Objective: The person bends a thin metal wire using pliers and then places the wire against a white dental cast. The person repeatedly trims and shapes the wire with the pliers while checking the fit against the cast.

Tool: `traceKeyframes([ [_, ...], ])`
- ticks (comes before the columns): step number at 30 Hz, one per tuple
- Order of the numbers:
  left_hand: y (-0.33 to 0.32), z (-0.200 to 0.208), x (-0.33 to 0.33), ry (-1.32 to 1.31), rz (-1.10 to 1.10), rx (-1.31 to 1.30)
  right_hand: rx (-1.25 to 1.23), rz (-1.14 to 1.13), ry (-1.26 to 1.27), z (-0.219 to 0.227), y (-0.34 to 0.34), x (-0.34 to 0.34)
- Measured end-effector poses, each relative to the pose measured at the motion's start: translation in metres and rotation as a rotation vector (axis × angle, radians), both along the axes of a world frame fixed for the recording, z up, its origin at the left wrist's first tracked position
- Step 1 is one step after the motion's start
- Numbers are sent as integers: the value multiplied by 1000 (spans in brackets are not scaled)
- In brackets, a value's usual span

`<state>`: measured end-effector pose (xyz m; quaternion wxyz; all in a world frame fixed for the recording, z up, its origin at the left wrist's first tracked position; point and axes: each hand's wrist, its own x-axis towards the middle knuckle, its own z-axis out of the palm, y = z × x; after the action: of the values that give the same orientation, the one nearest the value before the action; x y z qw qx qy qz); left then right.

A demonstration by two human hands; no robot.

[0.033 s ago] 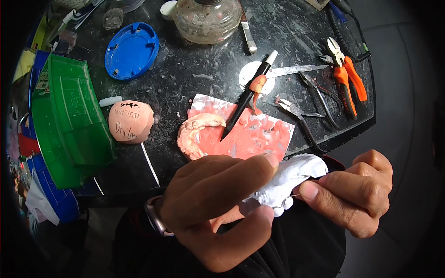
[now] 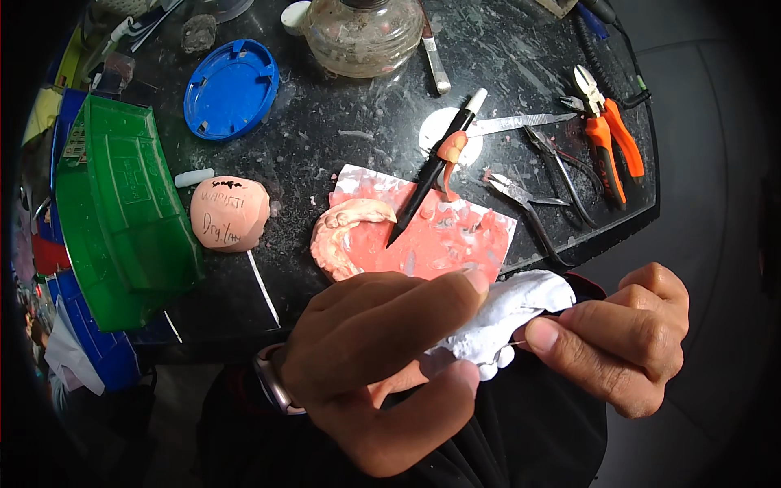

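Observation:
My left hand is closed around a white plaster dental model, with thumb and fingers on either side of it. Rounded tooth shapes show along its lower edge. At the model's right side, my right hand pinches a thin wire between thumb and index finger, its end against the model. Most of the wire is hidden by my fingers. Just beyond my left hand, a pinkish horseshoe-shaped dental cast rests on a pink-smeared white sheet, beside a black pen with an orange-yellow piece around it.
Orange-handled cutters and smaller pliers lie at the table's right edge. A green tray, a pink plaster block and a blue lid are on the left. A glass jar stands at the back.

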<state>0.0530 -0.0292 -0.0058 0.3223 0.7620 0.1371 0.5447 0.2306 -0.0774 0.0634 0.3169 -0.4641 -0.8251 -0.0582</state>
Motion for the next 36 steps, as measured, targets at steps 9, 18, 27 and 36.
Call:
traceKeyframes([
  [9,-1,5,-2,120,57,33,6,-3,2,-1,-2,0],
  [18,-4,-6,9,-191,46,6,19,2,1,-3,0,-2],
  [27,-5,-10,11,-193,79,39,31,4,-3,-2,-2,-2],
  [36,1,-2,2,-81,-17,75,35,21,-2,1,-3,-4],
])
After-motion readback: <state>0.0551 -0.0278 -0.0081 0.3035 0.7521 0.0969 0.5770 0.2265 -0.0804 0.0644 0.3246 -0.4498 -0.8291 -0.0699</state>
